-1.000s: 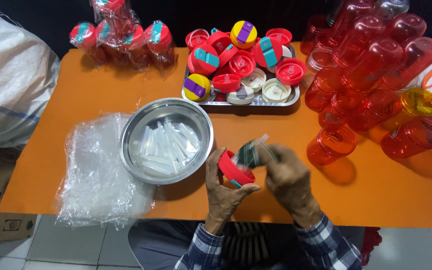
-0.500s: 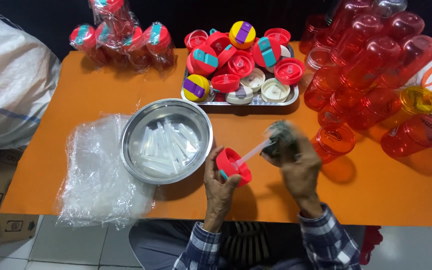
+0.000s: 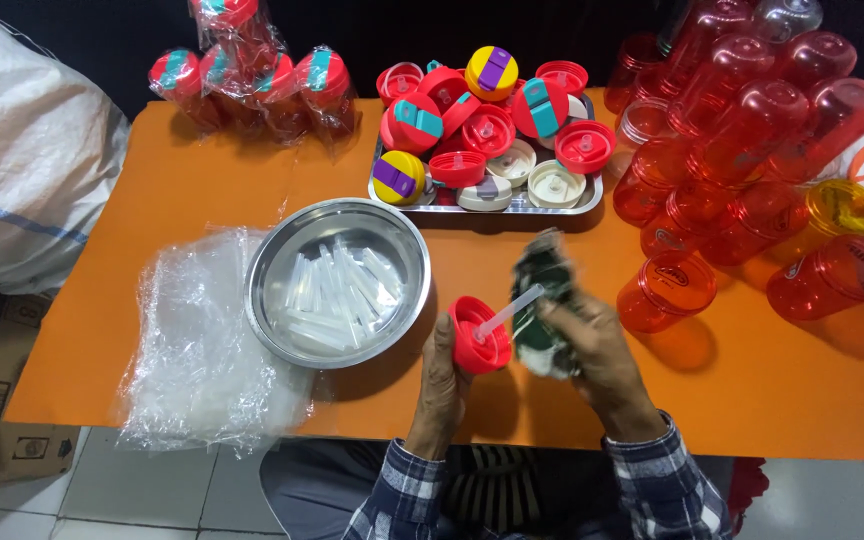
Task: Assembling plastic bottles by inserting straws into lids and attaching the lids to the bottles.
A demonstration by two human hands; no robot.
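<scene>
At the far left a white woven sack (image 3: 22, 170) leans against the orange surface (image 3: 202, 190), and crinkled clear plastic bags (image 3: 202, 340) lie flat on its near-left part, just beside a round steel bowl (image 3: 337, 280) that holds a loose heap of short clear straws (image 3: 337, 290). Behind, four wrapped red bottles (image 3: 252, 80) stand at the far edge. Near the front edge, the left hand (image 3: 442, 385) pinches a round red lid (image 3: 479, 335) by its rim, tilted on edge with its face toward the right. A thin clear straw (image 3: 512, 310) runs from the lid's middle up and to the right, its long axis slanting toward the right hand (image 3: 592, 350), which is closed around a dark green, blurred cloth-like wad (image 3: 542, 310) and the straw's upper end. Beyond the hands a rectangular steel tray (image 3: 512, 205) carries red, yellow and cream lids. To the right, glossy translucent red cups (image 3: 742, 160) lie piled, one cup (image 3: 667, 290) just beside the right hand
</scene>
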